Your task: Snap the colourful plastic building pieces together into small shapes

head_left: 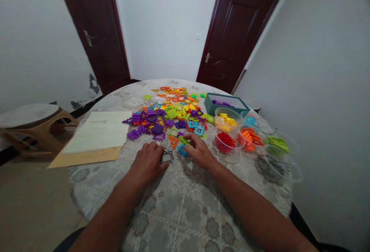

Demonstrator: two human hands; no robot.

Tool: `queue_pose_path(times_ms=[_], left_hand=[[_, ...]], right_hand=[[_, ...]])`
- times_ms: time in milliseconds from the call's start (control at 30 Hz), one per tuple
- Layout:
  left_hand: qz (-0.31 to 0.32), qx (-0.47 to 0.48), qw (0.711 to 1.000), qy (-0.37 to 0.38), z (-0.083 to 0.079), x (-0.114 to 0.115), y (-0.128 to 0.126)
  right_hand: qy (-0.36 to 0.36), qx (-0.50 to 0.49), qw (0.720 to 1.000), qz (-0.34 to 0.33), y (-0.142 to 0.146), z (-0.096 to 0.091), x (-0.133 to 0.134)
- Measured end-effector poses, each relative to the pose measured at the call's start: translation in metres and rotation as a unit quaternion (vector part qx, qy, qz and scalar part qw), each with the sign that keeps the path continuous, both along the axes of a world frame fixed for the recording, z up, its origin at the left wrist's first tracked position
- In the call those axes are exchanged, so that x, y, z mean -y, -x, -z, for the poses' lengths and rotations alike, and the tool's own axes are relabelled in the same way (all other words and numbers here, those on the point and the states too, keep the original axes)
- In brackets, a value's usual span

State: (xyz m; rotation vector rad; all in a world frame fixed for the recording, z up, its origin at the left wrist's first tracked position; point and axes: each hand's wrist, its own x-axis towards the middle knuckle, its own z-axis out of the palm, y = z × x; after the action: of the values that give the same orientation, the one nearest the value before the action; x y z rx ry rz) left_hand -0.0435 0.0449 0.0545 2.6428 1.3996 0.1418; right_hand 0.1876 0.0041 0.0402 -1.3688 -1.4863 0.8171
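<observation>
My left hand (pixel 148 161) rests low over the tablecloth, its thumb and forefinger closed around the edge of a black notched building piece (pixel 167 156). Between the fingertips of my right hand (pixel 199 151) is a small lime-green building piece (pixel 183 140). Just below those fingers lies a blue notched piece (pixel 182 150), partly covered by the hand. An orange triangular piece (pixel 173 141) sits between my two hands. Beyond them spreads a heap of mixed plastic pieces (pixel 170 113) in purple, yellow, green, orange and blue.
On the right, clear tubs hold yellow pieces (pixel 226 120), red pieces (pixel 225 140), orange pieces (pixel 251 137), green pieces (pixel 277 144) and dark pieces (pixel 271 166). A green-rimmed box (pixel 212 107) contains purple pieces. Pale sheets (pixel 96 132) lie at left, near a wooden stool (pixel 31 115).
</observation>
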Motion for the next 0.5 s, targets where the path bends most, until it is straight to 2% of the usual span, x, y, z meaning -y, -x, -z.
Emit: queue_pose_path(times_ms=[167, 300, 367, 400, 433, 500], left_hand=[[0.015, 0.002, 1.000, -0.015, 0.013, -0.015, 0.001], [0.035, 0.041, 0.998, -0.017, 0.031, -0.031, 0.010], [0.056, 0.077, 0.995, -0.025, 0.042, -0.039, 0.015], [0.043, 0.095, 0.993, -0.047, 0.048, -0.042, 0.017], [0.034, 0.106, 0.992, -0.061, 0.053, -0.045, 0.019], [0.032, 0.111, 0.991, -0.069, 0.061, -0.049, 0.021]], right_hand=[[0.004, -0.025, 1.000, 0.008, -0.011, -0.037, 0.012], [-0.041, 0.005, 0.997, 0.059, -0.042, -0.064, 0.044], [-0.076, 0.029, 0.990, 0.114, -0.068, -0.073, 0.065], [-0.095, 0.051, 0.982, 0.153, -0.084, -0.075, 0.075], [-0.113, 0.083, 0.970, 0.199, -0.102, -0.078, 0.085], [-0.146, 0.170, 0.926, 0.303, -0.145, -0.081, 0.104]])
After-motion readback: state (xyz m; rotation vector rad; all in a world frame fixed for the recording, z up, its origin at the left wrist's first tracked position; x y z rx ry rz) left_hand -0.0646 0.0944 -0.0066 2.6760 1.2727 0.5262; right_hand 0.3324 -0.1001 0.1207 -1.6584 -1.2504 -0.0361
